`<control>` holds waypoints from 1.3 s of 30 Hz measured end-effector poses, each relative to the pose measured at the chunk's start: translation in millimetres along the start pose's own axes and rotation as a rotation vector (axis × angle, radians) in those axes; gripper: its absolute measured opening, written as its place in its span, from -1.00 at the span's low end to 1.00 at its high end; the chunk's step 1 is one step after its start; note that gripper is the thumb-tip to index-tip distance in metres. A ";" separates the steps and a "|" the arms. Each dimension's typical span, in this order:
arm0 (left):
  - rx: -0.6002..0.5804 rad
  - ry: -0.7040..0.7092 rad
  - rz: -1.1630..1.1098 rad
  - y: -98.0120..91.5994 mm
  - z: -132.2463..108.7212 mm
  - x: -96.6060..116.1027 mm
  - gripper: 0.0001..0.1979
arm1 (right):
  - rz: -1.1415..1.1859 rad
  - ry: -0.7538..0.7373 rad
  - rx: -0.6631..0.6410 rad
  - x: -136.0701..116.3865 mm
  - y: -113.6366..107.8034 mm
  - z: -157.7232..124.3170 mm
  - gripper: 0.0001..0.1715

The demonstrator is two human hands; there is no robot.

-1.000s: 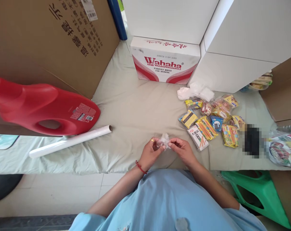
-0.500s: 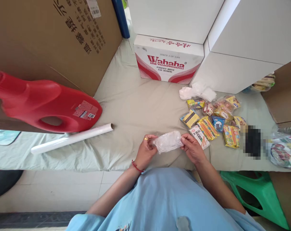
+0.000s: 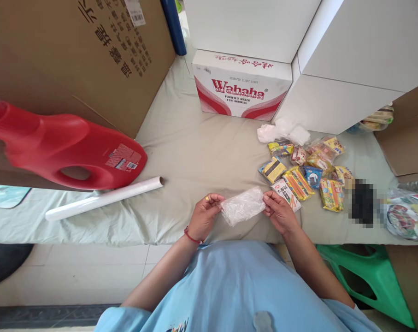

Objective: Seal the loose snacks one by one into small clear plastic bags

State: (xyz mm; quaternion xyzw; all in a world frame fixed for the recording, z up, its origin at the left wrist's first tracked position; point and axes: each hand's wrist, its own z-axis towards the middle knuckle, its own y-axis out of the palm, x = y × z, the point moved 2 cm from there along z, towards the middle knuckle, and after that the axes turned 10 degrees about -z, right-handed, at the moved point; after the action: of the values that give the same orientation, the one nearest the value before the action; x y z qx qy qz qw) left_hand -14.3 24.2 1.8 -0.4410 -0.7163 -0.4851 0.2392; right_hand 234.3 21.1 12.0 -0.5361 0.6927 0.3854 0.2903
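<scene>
Between my two hands is a flat, folded piece of crinkled clear plastic [image 3: 243, 206]; whether it is a bag or wrap I cannot tell. My left hand [image 3: 205, 216], with a ring and a red bracelet, pinches its left end. At the other end, the thumb and fingers of my right hand [image 3: 280, 212] are closed on it. The plastic is held over the cloth-covered surface [image 3: 195, 157], near its front edge. Just beyond my right hand lies a white snack packet [image 3: 286, 196] with Chinese print, beside a yellow-orange pack [image 3: 298, 183].
More small snack packets [image 3: 321, 161] are spread on the right, with white plastic bundles [image 3: 285, 131] behind them. A Wahaba-style red and white carton, printed Wahaha [image 3: 243, 90], stands at the back. On the left are a red jug [image 3: 73, 147], a white film roll [image 3: 105, 199] and a cardboard box [image 3: 91, 60].
My left hand has moved slightly left, its fingers now nearer the plastic's corner. The plastic looks a little wider and flatter. Both hands keep hold of it.
</scene>
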 end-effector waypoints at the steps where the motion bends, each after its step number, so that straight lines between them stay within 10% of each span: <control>1: -0.021 -0.002 -0.016 0.7 -1.0 0.1 -0.74 | -0.005 -0.002 -0.001 -0.1 -0.1 -0.3 -0.51; 6: -0.114 0.037 0.224 5.9 0.2 -2.7 -0.41 | -0.062 -0.014 -0.029 -2.9 3.8 -2.5 -0.50; 10: -0.099 0.070 0.458 8.2 4.9 -9.2 -0.68 | -0.114 -0.022 -0.053 -5.1 5.6 -3.9 -0.49; 19: 0.073 0.135 0.186 13.2 1.3 -0.9 -0.54 | -0.346 -0.178 0.055 1.2 -4.1 -1.1 -0.52; 28: 0.026 0.229 0.353 22.8 -11.8 -1.0 -0.51 | -0.189 0.036 -0.181 28.8 60.8 -11.5 -0.26; 39: 0.427 0.403 0.172 -18.7 7.1 15.9 -0.51 | -0.274 -0.198 0.090 5.3 16.9 -4.7 -0.57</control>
State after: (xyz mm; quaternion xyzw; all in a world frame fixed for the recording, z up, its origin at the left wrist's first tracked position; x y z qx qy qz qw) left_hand -37.8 34.4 2.1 -0.3345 -0.7001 -0.3792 0.5041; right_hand 216.7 16.5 14.0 -0.5713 0.5978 0.3618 0.4305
